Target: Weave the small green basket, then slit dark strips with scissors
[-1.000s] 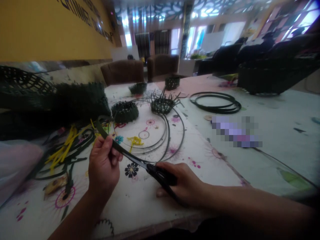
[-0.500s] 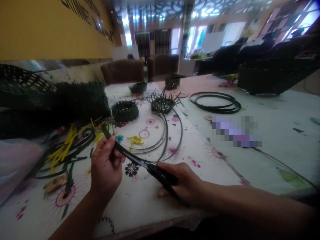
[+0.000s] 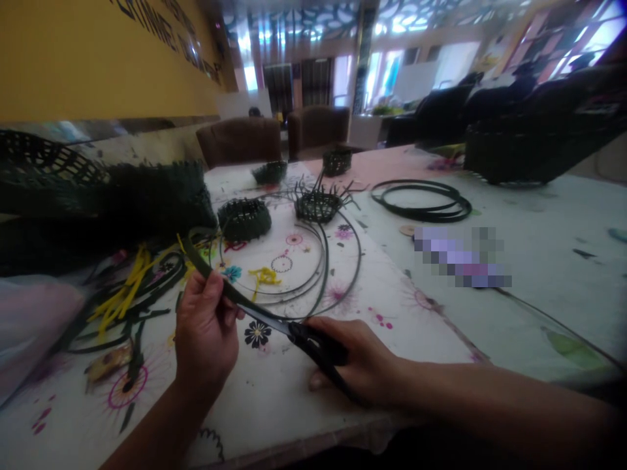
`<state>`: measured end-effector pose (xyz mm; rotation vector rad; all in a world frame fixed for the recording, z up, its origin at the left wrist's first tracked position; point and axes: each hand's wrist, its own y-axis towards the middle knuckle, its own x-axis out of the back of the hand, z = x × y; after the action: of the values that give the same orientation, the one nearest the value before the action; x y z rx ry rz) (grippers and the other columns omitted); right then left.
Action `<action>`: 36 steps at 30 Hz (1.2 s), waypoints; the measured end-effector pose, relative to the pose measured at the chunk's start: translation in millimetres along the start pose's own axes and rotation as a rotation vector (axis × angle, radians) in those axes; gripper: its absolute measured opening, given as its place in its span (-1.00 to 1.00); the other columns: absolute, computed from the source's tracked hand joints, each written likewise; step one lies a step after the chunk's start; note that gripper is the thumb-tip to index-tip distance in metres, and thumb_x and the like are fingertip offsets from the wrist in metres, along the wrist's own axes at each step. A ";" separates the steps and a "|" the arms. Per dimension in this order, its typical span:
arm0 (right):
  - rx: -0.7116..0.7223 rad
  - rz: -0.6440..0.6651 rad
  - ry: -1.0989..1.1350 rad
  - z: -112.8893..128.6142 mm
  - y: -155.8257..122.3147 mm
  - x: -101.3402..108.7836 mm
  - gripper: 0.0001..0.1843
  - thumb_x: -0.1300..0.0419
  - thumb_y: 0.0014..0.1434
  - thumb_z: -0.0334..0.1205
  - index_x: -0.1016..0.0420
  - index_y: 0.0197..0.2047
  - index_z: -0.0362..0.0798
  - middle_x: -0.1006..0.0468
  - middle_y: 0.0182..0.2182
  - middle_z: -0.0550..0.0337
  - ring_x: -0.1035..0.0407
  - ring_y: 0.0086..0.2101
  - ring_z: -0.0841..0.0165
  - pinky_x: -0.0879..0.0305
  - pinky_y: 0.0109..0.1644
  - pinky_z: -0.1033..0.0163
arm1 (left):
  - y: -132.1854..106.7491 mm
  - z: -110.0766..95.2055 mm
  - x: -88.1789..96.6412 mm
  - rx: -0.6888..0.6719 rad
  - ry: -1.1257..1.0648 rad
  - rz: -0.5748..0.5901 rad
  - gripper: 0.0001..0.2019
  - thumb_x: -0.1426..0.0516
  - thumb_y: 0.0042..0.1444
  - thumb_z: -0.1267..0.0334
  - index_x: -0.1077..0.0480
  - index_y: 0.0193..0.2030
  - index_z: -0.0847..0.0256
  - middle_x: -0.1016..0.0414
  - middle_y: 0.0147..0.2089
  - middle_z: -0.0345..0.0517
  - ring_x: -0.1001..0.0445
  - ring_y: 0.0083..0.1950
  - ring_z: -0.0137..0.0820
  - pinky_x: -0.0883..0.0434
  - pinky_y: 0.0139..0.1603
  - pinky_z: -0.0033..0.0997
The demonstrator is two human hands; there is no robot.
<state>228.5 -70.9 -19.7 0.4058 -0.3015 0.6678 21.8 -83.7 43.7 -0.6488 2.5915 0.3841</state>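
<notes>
My left hand grips a dark green plastic strip, whose free end rises up and to the left. My right hand is shut on black-handled scissors. Their thin blades reach toward the strip just beyond my left hand, and the strip runs along them. A long, thin dark strand curves in loops on the floral table cover beyond my hands. Close by stand a round woven piece and a woven base with loose spokes.
Yellow and dark green strips lie left of my left hand, beside a large dark woven basket. A smaller woven piece and a small basket stand farther back. A coil of dark strip lies on the right, below another large basket.
The free end of the strip has swung up and to the left since the last moment. My hands and the scissors have shifted only slightly, and the objects on the table have stayed in place.
</notes>
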 end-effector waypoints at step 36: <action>-0.084 0.040 0.059 1.3 2.5 2.8 -0.55 -0.40 -0.02 -0.02 -0.48 -0.16 -0.15 -0.26 -0.51 0.35 -0.10 -0.50 0.48 -0.08 -0.47 0.40 | 3.2 8.0 5.4 -0.009 0.048 0.005 -0.70 -0.25 0.05 0.28 -0.16 -0.48 0.20 -0.16 -0.67 -0.35 -0.07 -0.68 -0.58 -0.17 -0.67 -0.62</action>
<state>228.8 -68.2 -16.8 0.3003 -0.2814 0.7020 18.7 -80.1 34.6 -0.6628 2.6385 0.3871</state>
